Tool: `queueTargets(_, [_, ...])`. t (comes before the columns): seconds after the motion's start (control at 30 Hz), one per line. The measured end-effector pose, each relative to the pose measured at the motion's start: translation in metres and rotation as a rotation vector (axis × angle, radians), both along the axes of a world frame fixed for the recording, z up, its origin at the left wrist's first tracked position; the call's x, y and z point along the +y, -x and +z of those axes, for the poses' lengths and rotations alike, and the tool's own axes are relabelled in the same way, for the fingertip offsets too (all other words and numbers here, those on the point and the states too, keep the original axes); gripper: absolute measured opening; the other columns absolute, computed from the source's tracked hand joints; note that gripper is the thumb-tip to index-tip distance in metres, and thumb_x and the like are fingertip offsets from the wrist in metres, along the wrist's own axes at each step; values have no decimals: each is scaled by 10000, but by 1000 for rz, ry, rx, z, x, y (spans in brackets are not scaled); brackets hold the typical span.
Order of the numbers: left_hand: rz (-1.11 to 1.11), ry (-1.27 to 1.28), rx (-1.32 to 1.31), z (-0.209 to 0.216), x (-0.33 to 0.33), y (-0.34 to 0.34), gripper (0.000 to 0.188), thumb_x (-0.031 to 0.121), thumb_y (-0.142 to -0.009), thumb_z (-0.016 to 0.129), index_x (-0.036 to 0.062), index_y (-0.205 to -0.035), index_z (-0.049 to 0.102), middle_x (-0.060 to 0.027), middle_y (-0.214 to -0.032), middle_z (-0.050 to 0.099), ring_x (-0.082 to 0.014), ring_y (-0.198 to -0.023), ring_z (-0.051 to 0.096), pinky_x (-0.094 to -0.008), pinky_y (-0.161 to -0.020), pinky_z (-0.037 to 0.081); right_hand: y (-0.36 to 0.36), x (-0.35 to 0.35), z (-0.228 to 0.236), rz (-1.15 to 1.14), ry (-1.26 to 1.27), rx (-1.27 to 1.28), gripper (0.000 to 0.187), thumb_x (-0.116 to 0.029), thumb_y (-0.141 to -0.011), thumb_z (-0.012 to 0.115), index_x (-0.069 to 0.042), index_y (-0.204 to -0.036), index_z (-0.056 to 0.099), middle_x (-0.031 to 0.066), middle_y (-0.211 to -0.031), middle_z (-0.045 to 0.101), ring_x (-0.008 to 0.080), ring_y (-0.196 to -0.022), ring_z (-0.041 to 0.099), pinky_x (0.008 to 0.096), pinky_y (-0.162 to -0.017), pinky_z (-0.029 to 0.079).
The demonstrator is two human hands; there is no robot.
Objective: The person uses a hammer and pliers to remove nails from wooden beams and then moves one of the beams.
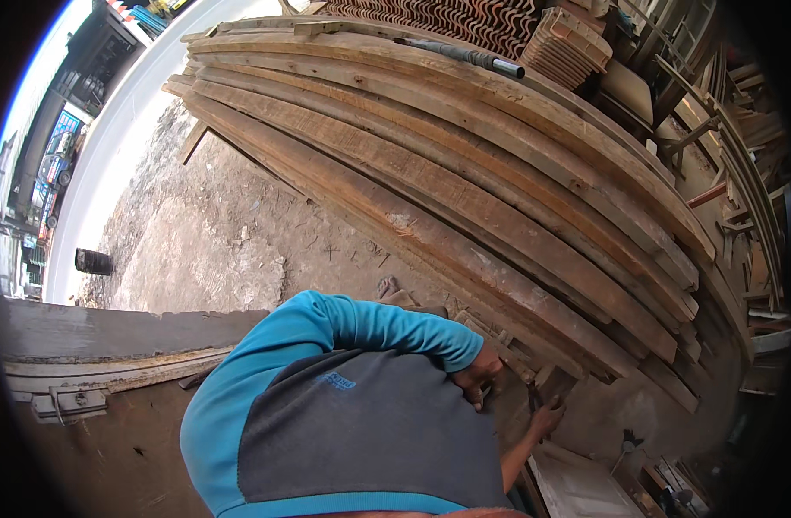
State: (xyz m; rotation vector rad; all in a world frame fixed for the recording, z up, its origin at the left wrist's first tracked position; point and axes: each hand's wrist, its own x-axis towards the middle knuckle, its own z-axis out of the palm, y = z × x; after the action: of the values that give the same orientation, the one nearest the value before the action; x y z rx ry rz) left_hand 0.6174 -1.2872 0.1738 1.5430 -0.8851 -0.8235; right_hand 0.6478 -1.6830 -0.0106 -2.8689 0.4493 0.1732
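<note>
My left hand (480,373), at the end of a long blue sleeve, is in front of my chest with its fingers curled. What it holds, if anything, I cannot make out. To its right and a little nearer, my right hand (546,420) is closed at the lower end of a brown wooden block (556,382). A thin dark tool-like piece shows beside the block, too small to name. Just beyond my hands are small wooden pieces (499,338) near the ground. My grey and blue top hides part of the work area.
A long stack of timber planks (412,186) runs diagonally ahead, with a dark metal pipe (464,57) on top. Clay roof tiles (447,22) stand behind. A black bucket (94,262) is at far left, and a pale panel (581,483) lies at lower right.
</note>
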Motion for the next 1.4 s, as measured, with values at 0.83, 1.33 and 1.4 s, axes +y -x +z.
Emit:
queueTargets(0.83, [-68,37,88,24,54,-30,482,400,-999,562,-62,-961,694,-191,-828,695,-263,-806,651,-396,-715,487,17,27,-32,-12,-60,-74,536,-502,-841,683,-29,-1093,681,291,-1107,651,498,-1041,595,548,-878,474])
queueTargets(1.33, [-86,-65,228,12,14,-8,414,368,-981,606,-31,-979,717,-148,-898,734,-192,-832,676,-353,-742,513,0,76,-32,79,-56,43,445,-335,-861,653,-11,-1165,621,297,-1145,611,487,-1077,569,540,-901,454])
queueTargets(1.4, [-59,-11,262,9,15,5,400,354,-984,608,-33,-961,711,-110,-832,715,-141,-800,639,-333,-727,499,2,79,-30,87,-49,56,436,-312,-864,649,-9,-1175,613,298,-1151,606,485,-1082,565,539,-904,451])
